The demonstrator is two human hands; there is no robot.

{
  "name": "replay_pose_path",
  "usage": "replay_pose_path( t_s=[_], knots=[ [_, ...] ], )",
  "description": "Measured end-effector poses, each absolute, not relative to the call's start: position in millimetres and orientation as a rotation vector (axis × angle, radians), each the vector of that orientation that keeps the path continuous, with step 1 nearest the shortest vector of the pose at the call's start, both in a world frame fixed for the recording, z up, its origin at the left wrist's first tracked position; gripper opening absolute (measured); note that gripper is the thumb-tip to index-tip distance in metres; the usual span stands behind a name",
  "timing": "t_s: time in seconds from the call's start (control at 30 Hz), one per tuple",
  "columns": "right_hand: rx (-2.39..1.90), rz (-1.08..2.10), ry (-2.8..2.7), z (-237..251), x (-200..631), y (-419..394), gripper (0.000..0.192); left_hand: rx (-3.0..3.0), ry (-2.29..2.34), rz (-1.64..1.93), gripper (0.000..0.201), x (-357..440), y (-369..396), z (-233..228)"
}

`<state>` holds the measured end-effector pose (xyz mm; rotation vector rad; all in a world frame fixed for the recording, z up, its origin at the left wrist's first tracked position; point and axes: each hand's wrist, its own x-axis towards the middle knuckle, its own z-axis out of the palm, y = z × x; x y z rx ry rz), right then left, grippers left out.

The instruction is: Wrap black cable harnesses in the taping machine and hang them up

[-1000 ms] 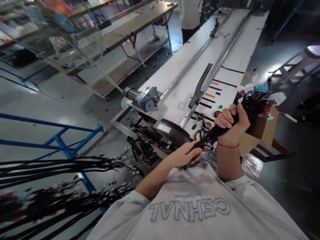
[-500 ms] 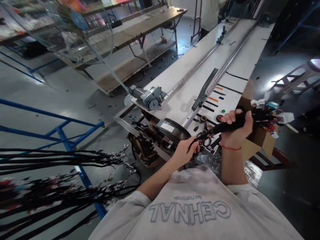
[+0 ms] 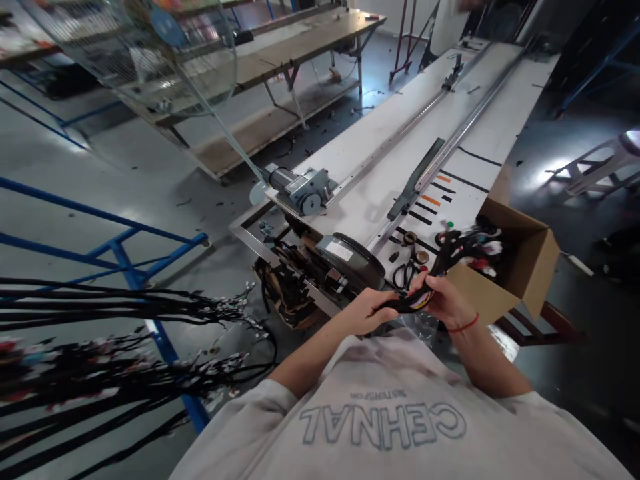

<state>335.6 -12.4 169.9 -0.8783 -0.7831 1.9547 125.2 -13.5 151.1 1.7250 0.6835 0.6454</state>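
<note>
Left hand (image 3: 367,312): reaching forward and inward; grip closed round black wire bundle (image 3: 411,306). Right hand (image 3: 449,303): angled inward; grip closed on same bundle.

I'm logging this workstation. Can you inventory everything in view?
Wire harness: 1, black, in both hands
Cardboard box: 1, brown, right of table
Table: 1, white, ahead
Rails: 2, silver, along table
Tape rolls: 2, brown, on table
Motor unit: 1, grey, table's near corner
Cable bundles: many, black, lower left
Frames: several, blue, both sides
Long bench: 1, brown, upper left
Fan: 1, grey, upper left
Stool: 1, grey, far right
Co-worker: 1, pale-clothed, top
Shirt: 1, grey, bottom
Left hand: 1, bare, on harness
Right hand: 1, bare, on harness
</note>
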Motion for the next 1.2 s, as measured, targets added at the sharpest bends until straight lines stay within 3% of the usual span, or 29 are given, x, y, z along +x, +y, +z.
replay_pose_path(
  t_s=[0.13, 0.43, 0.67, 0.8, 0.9, 1.07, 1.2],
  knots=[
    [-0.728, 2.052, -0.733, 161.6, 328.4, -17.9, 0.038, 1.583, 0.5, 0.601, 0.072, 125.3, -6.2, 154.3],
    [-0.915, 1.782, -0.949, 169.4, 329.1, 5.0, 0.035, 1.218, 0.536, 0.513, 0.06, 118.2, -1.6, 144.9],
    [-1.035, 1.591, -1.02, 165.8, 300.8, -3.3, 0.039, 1.819, 1.096, 0.437, 0.019, 106.2, -23.5, 176.8],
    [-1.094, 1.456, -1.015, 164.0, 272.6, -14.2, 0.037, 2.09, 1.405, 0.308, 0.021, 89.6, -36.6, 180.6],
    [-1.122, 1.533, -1.102, 161.1, 255.4, -25.3, 0.039, 2.13, 1.435, 0.344, 0.023, 72.5, -39.6, 175.4],
    [-1.175, 1.654, -1.219, 157.8, 238.2, -42.8, 0.039, 2.066, 1.191, 0.493, 0.023, 37.3, -36.8, 170.8],
    [-1.148, 1.699, -1.246, 154.2, 227.6, -55.0, 0.037, 2.033, 0.918, 0.342, 0.037, 12.2, -33.3, 171.6]
  ],
)
